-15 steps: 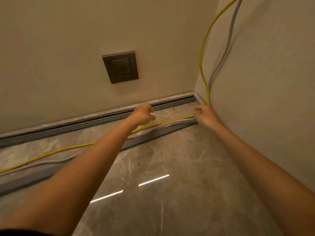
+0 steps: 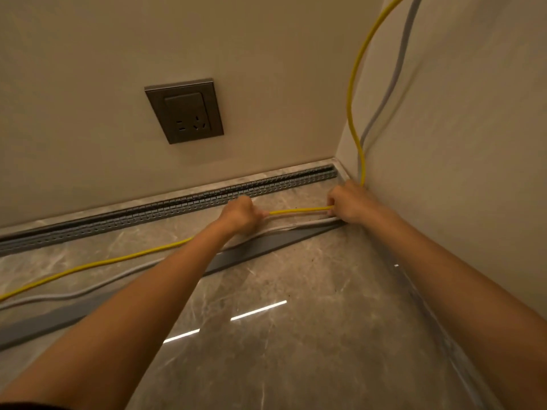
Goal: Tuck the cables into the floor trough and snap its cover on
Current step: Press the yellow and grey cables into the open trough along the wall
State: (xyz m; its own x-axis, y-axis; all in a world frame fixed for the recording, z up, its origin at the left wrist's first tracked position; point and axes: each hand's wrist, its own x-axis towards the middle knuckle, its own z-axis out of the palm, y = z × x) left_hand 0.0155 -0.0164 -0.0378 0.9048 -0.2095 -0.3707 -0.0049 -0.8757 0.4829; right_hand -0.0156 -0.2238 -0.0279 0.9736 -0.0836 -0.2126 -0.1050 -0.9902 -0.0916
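Left hand (image 2: 241, 214): closed around the yellow cable (image 2: 299, 210), just in front of the floor trough (image 2: 165, 210), near its middle.
Right hand (image 2: 350, 204): closed around the same yellow cable, at the trough's right end in the room corner.
Yellow cable: stretched taut between the two fists, raised off the floor in front of the trough; beyond the left hand, trailing leftward across the floor, apart from the trough; beyond the right hand, climbing the side wall above the trough's end.
Grey cable (image 2: 88, 290): on the floor in front of the yellow one, farther from the trough; also rising up the side wall.
Trough: open, slotted, grey, along the foot of the back wall; no cable inside.
Cover (image 2: 257, 247): flat grey strip on the floor, beyond the grey cable from the trough, unattached.
Wall socket (image 2: 184, 110): on the back wall above the trough.
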